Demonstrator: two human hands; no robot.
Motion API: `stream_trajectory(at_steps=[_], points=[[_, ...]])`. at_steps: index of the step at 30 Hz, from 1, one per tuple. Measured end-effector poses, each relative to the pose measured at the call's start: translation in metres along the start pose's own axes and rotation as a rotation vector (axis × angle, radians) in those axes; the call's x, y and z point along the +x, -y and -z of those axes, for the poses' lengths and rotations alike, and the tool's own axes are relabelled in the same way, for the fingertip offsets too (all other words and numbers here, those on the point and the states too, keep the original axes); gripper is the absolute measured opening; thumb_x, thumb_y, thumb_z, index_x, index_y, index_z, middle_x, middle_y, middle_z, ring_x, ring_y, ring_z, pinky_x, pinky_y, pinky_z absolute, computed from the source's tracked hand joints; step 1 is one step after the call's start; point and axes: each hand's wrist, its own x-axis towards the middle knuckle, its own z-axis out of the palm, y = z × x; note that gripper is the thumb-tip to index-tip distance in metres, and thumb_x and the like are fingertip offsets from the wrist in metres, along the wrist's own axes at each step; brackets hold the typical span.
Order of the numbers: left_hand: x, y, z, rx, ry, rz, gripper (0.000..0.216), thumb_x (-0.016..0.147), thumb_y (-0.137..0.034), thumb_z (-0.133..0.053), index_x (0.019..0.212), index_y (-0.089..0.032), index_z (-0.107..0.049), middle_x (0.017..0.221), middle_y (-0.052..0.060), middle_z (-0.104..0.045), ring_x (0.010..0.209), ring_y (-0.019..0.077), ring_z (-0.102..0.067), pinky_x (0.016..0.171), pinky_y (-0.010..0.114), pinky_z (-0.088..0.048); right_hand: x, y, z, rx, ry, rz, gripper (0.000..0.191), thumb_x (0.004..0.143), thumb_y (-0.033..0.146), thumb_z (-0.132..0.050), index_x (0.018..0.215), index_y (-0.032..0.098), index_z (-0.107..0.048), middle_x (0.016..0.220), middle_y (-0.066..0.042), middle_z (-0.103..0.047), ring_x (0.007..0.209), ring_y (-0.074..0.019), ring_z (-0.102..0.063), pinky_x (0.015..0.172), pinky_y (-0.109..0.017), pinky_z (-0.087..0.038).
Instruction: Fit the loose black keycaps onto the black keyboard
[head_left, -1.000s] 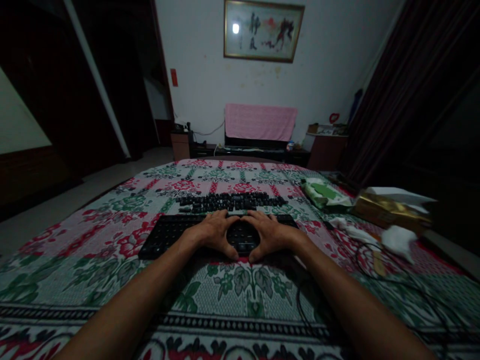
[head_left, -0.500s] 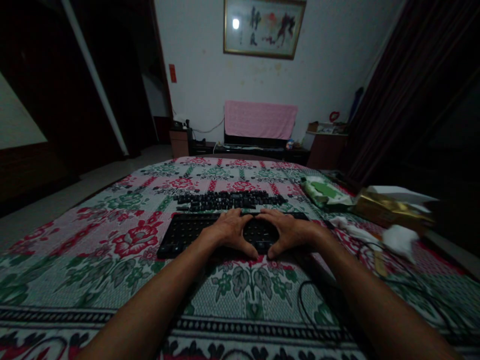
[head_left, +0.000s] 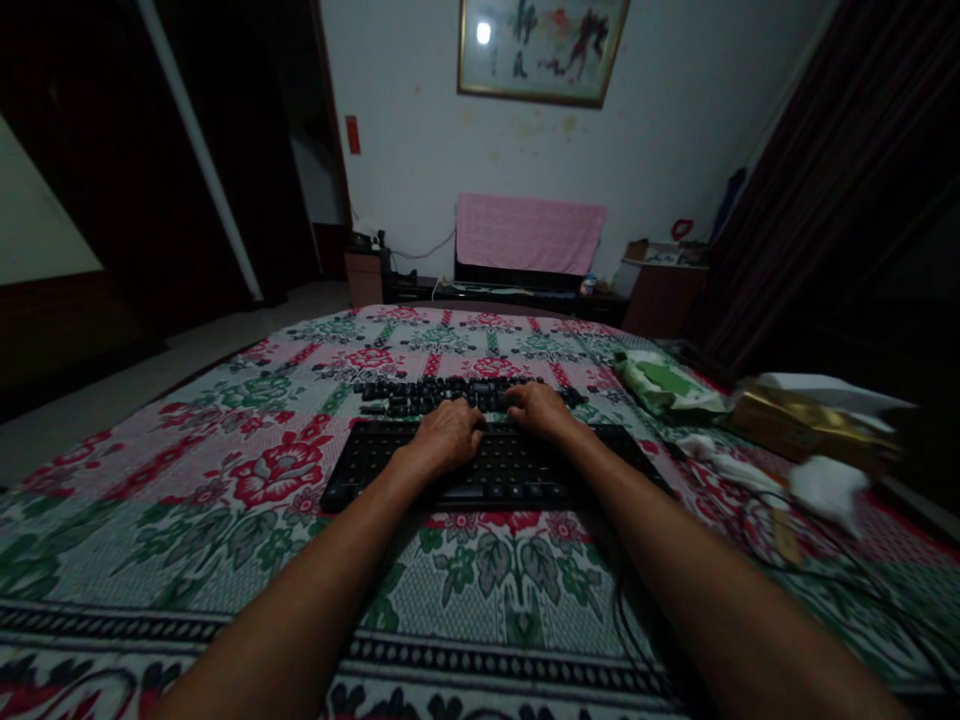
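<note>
A black keyboard (head_left: 517,465) lies on the patterned cloth with its keycaps off, showing rows of small pale key posts. Just beyond its far edge are several rows of loose black keycaps (head_left: 405,395). My left hand (head_left: 446,437) is over the middle of the keyboard, fingers curled together near the far edge; anything in them is hidden. My right hand (head_left: 543,410) reaches past that edge to the loose keycaps, its thumb and forefinger slightly apart at them. Whether it touches one is too dark to tell.
At the right lie a green tissue pack (head_left: 664,385), a gold box (head_left: 814,420), crumpled white tissue (head_left: 829,487) and a thin tan strip (head_left: 786,537). Black cable (head_left: 624,625) loops near my right forearm. The floral cloth (head_left: 247,560) covers the table.
My hands were spread in a ring over the keyboard's middle. They have moved apart; the left has curled its fingers and the right has gone forward to the keycaps. The view has shifted slightly.
</note>
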Motion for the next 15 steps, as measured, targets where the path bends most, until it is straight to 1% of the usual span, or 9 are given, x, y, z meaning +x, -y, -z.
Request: stream_trajectory(at_steps=[3, 8, 12, 15], points=[[0.002, 0.001, -0.002, 0.029, -0.005, -0.008, 0.031, 0.075, -0.029, -0.041, 0.1, -0.022, -0.058, 0.097, 0.006, -0.057, 0.093, 0.0202, -0.051, 0.082, 0.031, -0.039, 0.001, 0.0, -0.001, -0.011, 0.003, -0.024, 0.037, 0.069, 0.028, -0.05, 0.105, 0.023, -0.058, 0.09, -0.005, -0.064, 0.086, -0.0183, -0.057, 0.075, -0.026, -0.041], [0.003, 0.003, -0.003, 0.051, -0.006, -0.001, 0.031, 0.076, -0.029, -0.039, 0.099, -0.024, -0.059, 0.095, 0.006, -0.057, 0.09, 0.0202, -0.051, 0.08, 0.032, -0.04, 0.008, 0.0, -0.001, 0.0, 0.061, -0.053, 0.034, 0.066, 0.029, -0.054, 0.099, 0.025, -0.061, 0.089, -0.003, -0.064, 0.084, -0.0183, -0.057, 0.073, -0.025, -0.041], [0.003, 0.003, -0.002, 0.049, -0.001, 0.007, 0.03, 0.076, -0.03, -0.04, 0.099, -0.024, -0.059, 0.095, 0.006, -0.057, 0.09, 0.0204, -0.051, 0.079, 0.032, -0.04, 0.013, 0.0, -0.004, 0.006, 0.061, -0.063, 0.034, 0.065, 0.029, -0.054, 0.097, 0.025, -0.062, 0.089, -0.003, -0.064, 0.083, -0.0192, -0.057, 0.07, -0.026, -0.042], [0.003, 0.002, -0.002, 0.046, 0.001, 0.01, 0.03, 0.075, -0.031, -0.041, 0.099, -0.024, -0.06, 0.094, 0.006, -0.057, 0.09, 0.0202, -0.051, 0.079, 0.031, -0.04, 0.014, -0.001, -0.006, 0.014, 0.06, -0.052, 0.03, 0.064, 0.028, -0.054, 0.092, 0.024, -0.063, 0.086, -0.003, -0.064, 0.08, -0.0181, -0.058, 0.067, -0.025, -0.041]])
